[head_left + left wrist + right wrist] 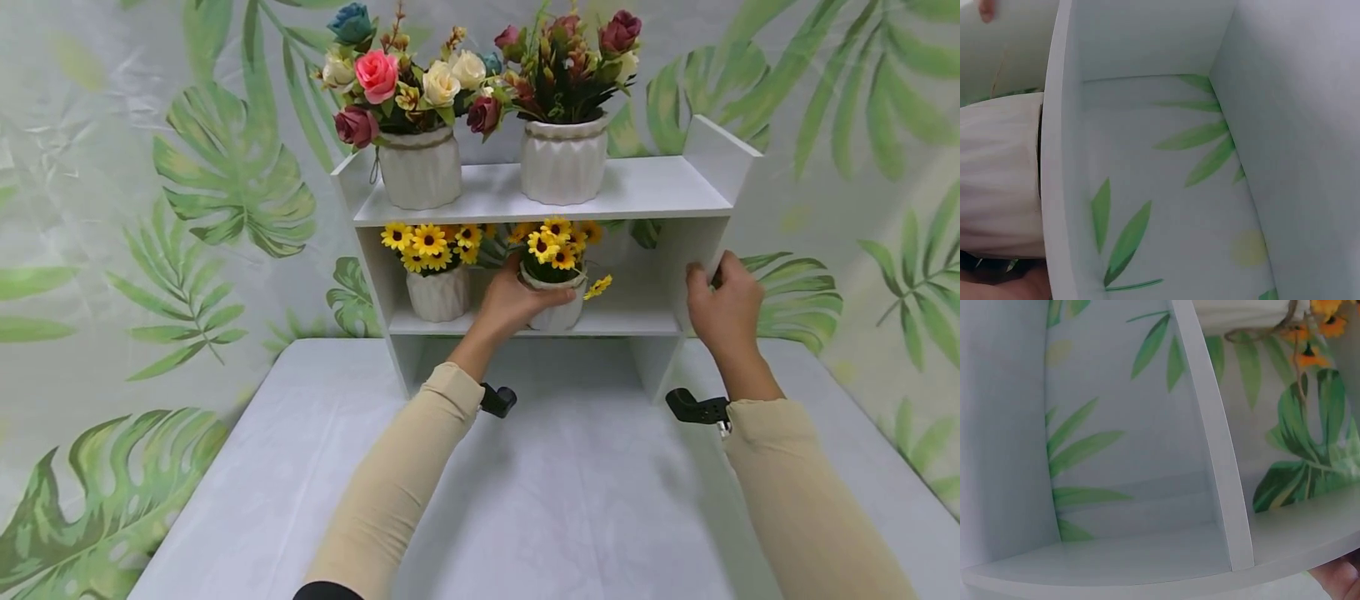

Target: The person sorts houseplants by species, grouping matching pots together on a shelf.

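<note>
My left hand (517, 296) grips a ribbed white flowerpot (558, 317) of yellow daisy-like flowers (558, 242) on the lower shelf. Its thumb lies across the pot's front and the fingers go round the left side. One yellow flower (598, 287) droops to the right of this pot. In the left wrist view the pot (1000, 175) sits close against the shelf board (1057, 156). My right hand (726, 304) holds the right side panel (693, 258) of the white shelf unit, its fingers partly hidden behind it. Only part of that hand (1340, 578) shows in the right wrist view.
A second white pot (438, 296) of yellow flowers stands left on the lower shelf. Two larger pots, one with mixed roses (420, 171) and one with dark red roses (564, 162), stand on the top shelf. The unit rests on a white-covered table (555, 483) before a leaf-patterned backdrop (232, 175).
</note>
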Demonstrator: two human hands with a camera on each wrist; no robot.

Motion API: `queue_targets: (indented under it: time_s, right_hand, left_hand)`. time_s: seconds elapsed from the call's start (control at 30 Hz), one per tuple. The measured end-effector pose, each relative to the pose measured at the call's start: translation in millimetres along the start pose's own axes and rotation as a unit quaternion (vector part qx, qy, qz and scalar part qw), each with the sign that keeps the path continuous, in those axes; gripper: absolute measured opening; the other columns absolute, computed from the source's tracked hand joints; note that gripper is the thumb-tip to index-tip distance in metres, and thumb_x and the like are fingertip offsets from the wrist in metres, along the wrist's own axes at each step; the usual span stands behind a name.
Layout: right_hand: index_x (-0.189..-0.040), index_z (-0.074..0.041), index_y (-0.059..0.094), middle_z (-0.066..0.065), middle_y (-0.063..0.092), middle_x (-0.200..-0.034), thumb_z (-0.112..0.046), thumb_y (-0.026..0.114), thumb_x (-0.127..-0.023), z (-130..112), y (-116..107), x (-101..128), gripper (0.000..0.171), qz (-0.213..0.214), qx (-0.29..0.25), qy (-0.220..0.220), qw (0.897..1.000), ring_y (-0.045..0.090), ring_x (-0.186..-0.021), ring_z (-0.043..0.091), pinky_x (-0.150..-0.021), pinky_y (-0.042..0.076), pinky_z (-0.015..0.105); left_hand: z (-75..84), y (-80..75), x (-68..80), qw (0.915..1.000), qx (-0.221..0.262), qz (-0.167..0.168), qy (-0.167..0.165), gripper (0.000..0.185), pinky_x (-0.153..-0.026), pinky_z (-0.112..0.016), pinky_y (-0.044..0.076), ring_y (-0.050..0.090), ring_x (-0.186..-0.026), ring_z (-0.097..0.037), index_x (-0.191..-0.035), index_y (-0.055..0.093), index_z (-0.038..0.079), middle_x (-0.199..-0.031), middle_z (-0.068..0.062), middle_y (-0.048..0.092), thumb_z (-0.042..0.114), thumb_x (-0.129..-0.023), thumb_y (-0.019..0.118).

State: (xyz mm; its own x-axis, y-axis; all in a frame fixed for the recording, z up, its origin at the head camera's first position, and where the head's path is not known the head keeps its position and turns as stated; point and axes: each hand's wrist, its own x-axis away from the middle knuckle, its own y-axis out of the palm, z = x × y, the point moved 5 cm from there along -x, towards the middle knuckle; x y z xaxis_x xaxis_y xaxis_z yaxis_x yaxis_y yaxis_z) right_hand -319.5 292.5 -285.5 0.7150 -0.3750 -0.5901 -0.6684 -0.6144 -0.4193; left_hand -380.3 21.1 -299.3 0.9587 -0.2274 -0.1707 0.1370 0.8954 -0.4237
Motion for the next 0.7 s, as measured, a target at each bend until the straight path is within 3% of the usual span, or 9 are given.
queue_targets:
  time_s: [0.13, 0.27, 0.57, 0.7]
  right_hand:
    - [-0.110, 0.011, 0.062, 0.031, 0.069, -0.110, -0.021, 0.048, -0.098, 0, -3, 1, 0.037, 0.011, -0.006, -0.008, 1.000, 0.067, -0.103, 0.043, -0.066, 0.029, 0.007]
    - [-0.112, 0.011, 0.062, 0.031, 0.068, -0.111, -0.021, 0.048, -0.099, 1, -4, 4, 0.038, 0.009, -0.003, -0.007, 1.000, 0.067, -0.103, 0.043, -0.067, 0.029, 0.007]
    - [-0.111, 0.011, 0.062, 0.031, 0.068, -0.110, -0.021, 0.048, -0.099, 0, -2, 3, 0.037, 0.015, -0.011, -0.019, 1.000, 0.067, -0.104, 0.044, -0.068, 0.029, 0.006]
    - [-0.111, 0.012, 0.062, 0.031, 0.069, -0.109, -0.020, 0.048, -0.098, 3, -2, 3, 0.037, 0.011, -0.013, -0.012, 1.000, 0.067, -0.102, 0.042, -0.068, 0.030, 0.006]
  left_hand:
    - [-0.3, 6.7, -7.3, 0.9995, 0.030, 0.001, -0.014, 0.097, -0.110, -0.045, 0.045, 0.048, -0.138, -0.025, -0.154, 0.031, 0.021, -0.152, -0.006, 0.046, 0.042, -0.076, 0.083]
    - [-3.1, 11.3, -12.5, 0.9981, 0.054, -0.015, -0.026, 0.097, -0.111, -0.043, 0.044, 0.047, -0.139, -0.025, -0.155, 0.028, 0.022, -0.154, -0.006, 0.044, 0.038, -0.077, 0.082]
    - [-5.4, 11.5, -15.5, 0.9982, 0.041, -0.041, -0.014, 0.100, -0.117, -0.045, 0.038, 0.041, -0.143, -0.027, -0.158, 0.021, 0.017, -0.158, -0.009, 0.037, 0.038, -0.080, 0.080]
    - [-7.1, 15.9, -16.4, 0.9974, 0.058, -0.044, -0.003, 0.099, -0.115, -0.044, 0.040, 0.043, -0.141, -0.027, -0.158, 0.020, 0.015, -0.157, -0.010, 0.038, 0.036, -0.082, 0.080]
